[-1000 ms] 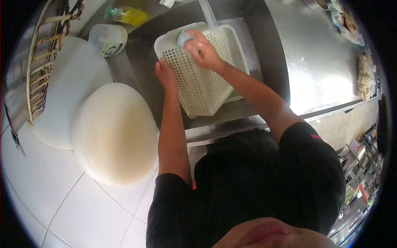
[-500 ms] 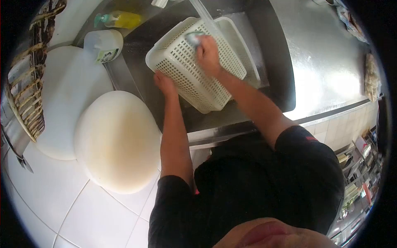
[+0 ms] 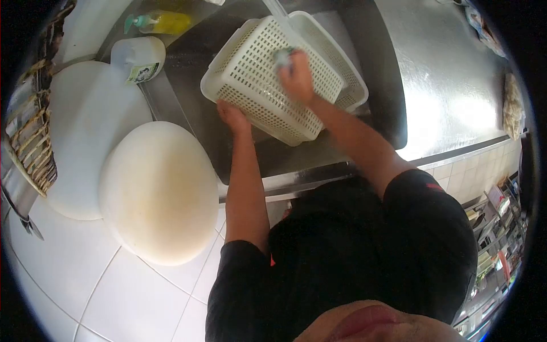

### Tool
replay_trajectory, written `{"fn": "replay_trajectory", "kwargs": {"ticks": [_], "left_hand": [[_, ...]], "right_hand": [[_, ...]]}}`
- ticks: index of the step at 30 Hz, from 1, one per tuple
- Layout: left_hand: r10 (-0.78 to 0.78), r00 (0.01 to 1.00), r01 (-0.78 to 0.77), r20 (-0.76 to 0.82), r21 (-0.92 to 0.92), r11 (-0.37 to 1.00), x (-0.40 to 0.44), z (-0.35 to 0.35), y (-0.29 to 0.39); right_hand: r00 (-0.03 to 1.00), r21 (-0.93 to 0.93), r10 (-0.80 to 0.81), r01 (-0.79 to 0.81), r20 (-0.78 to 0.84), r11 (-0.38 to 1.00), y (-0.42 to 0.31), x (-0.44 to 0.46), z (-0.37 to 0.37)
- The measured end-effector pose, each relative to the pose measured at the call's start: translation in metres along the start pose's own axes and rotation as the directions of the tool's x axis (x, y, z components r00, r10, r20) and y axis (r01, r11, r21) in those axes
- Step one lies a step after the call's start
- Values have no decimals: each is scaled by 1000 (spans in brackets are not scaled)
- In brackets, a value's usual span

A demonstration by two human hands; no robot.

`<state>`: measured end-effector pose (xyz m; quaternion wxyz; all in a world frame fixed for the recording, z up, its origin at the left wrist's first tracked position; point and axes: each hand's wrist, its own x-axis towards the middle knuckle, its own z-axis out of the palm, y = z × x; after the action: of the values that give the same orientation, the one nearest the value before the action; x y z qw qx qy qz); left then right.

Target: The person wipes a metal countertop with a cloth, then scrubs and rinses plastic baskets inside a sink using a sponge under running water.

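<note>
Sink (image 3: 387,85) — basin contains the work. Perforated basket (image 3: 259,62), off-white, lies tilted in it, broad holed face up. Vs. approx. 1 s ago, it has turned: broad face now shows more fully to the camera, the narrow side less. A rim stands out at its R side; can't tell if same basket or a 2nd one underneath. White rounded item (image 3: 162,194) sits outside the basin, L side. Plastic jug (image 3: 138,57) and soap btl (image 3: 166,23) w/ yellow liquid stand at the sink's L edge, apart from both hands.

L hand (image 3: 232,115): at basket's lower L rim, fingers curled in, tips hidden; appears to grip the edge, steadying it. R hand (image 3: 297,80): blurred, fingers bent round a grey-green pad (image 3: 283,56), little gap seen. Pad is on the broad face, nr its middle — earlier at the upper L corner. Judgement: contact has shifted from corner to main panel, and the turned basket gives better access there.
</note>
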<state>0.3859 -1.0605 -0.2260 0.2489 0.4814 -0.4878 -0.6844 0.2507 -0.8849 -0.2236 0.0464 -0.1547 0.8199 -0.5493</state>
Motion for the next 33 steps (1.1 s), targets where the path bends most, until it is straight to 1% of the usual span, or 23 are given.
{"fn": "replay_trajectory", "kwargs": {"ticks": [1,2,3,4,6,7,8,11,13,14,17,18,19,22,23,24,25,26,27,29,30,32,33], "left_hand": [[17,999,-15,-43,41,999,0,0,-1],[33,996,-26,-83,84,996,-1,-1,-4],[51,991,-36,-120,124,992,0,0,-6],[50,996,-44,-68,95,995,-1,1,-7],[49,998,-51,38,35,998,-3,0,-5],[37,998,-36,45,-13,999,2,-1,-8],[23,998,-20,52,-56,998,7,-7,-13],[2,999,2,37,-108,994,-4,-10,-10],[6,1000,-4,22,-119,993,-15,1,3],[0,1000,1,14,-111,994,-24,2,8],[-28,999,33,37,-132,991,-36,13,16],[-44,998,50,47,-133,990,-39,8,17],[-25,998,29,53,-86,996,-41,8,17],[29,998,-33,58,60,998,-55,3,24],[37,997,-43,61,104,994,-61,4,28],[41,997,-50,64,146,988,-67,8,32],[47,995,-56,91,102,993,-75,18,37],[50,991,-57,121,56,997,-82,33,43],[52,987,-54,149,8,999,-90,49,49],[13,951,-35,309,65,997,-102,75,67],[-11,923,-29,384,98,995,-107,86,75],[11,904,-12,428,-1,1000,-110,113,78],[-18,883,34,468,-25,999,-109,127,84]], "right_hand": [[975,-27,76,-84,-208,996,34,17,-1],[937,-39,187,-208,-295,977,51,32,-7],[946,-69,176,-201,-272,977,58,38,-6],[954,-100,164,-194,-252,976,65,40,-7],[981,54,193,-194,23,979,9,12,-9],[997,35,-68,67,37,997,-17,-15,-9],[946,23,-320,319,56,947,-31,-37,-9],[989,108,147,-149,25,983,-14,-63,-28],[899,48,427,-424,-96,904,43,-40,-43],[815,32,556,-559,-160,829,47,-30,-52],[912,66,403,-399,-69,914,22,-18,-28],[990,43,129,-127,-48,991,-2,-21,-12],[987,28,-160,161,-28,987,-19,-20,-2],[967,24,-245,247,-67,969,-14,27,17],[955,76,269,-280,128,957,-21,59,6],[651,10,688,-728,321,685,-22,93,-10],[838,107,483,-520,254,847,25,115,0],[957,179,243,-270,158,946,64,127,13],[943,243,258,-305,210,921,35,132,-3],[903,356,277,-390,329,849,-24,141,-35],[909,381,223,-357,352,853,-32,141,-42],[910,435,117,-299,397,850,-33,134,-66],[946,317,35,-142,322,938,-52,124,-94]]}}
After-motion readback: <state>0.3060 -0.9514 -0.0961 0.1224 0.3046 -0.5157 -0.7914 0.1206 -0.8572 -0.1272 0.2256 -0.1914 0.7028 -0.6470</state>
